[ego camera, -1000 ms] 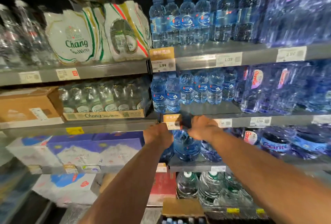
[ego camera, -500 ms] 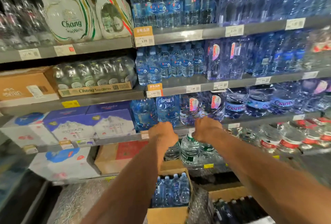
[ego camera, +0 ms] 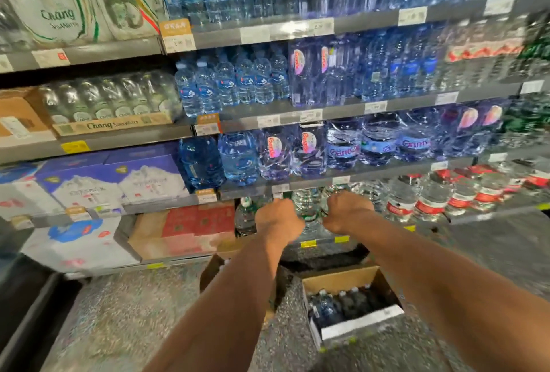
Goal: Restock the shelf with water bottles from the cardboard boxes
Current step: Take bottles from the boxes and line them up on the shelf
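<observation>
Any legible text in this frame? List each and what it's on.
"Chang": white pack, top left shelf.
"Chang": tray, shelf below.
"Gant", ending unclear: blue bottle label.
Price tags: blurred, unreadable.
Small print under both "Chang": too blurred to read.

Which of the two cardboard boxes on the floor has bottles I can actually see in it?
The right-hand box, right of the left forearm: its open top shows a row of dark bottles. The other box is mostly hidden behind that forearm.
</observation>
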### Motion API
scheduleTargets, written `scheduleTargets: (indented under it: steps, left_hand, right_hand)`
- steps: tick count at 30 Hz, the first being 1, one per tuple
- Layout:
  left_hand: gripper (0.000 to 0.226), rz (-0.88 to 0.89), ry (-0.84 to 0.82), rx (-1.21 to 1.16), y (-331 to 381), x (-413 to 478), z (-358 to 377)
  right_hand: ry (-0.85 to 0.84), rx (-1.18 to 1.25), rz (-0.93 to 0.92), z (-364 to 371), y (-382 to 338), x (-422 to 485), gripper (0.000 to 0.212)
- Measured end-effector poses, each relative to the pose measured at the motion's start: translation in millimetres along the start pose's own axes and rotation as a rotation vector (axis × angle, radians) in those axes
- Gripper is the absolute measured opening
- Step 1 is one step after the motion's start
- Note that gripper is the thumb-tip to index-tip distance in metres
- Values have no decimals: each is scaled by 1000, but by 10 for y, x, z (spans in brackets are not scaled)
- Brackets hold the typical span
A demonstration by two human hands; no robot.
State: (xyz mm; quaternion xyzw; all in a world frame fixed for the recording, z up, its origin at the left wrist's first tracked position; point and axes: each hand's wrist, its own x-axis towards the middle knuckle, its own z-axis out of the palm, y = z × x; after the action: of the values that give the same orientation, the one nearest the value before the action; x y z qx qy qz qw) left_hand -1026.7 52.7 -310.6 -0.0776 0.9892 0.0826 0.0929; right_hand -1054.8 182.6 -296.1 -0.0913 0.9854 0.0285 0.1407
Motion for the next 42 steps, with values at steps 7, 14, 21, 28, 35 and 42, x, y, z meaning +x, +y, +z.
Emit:
scheduleTargets:
  steps: [7,14,21,28,35,42]
  left_hand:
    - [25,-13,-75,-88,866,-128,571]
    - [30,-37,-176,-87,1174,66,1332]
    - [24,-55,-346,-94,1124,583,1872]
    - [28,-99,-441,-83,972,1061,2266]
    - [29,-252,-514,-105,904,1433,2982]
    - [30,-507,-603,-300,921,1771,4036]
  right_hand:
    - [-63,-28,-36,314,988,-110,44]
    - [-203,30,-83,963,1381,126,20]
    - [-352,89,-44,1555,1442,644,27]
    - [-412,144,-17,1924,1488,1238,23]
    - [-540,134,-102,2707,1550,1865,16]
    - [-700,224,-75,3758,1583,2431,26]
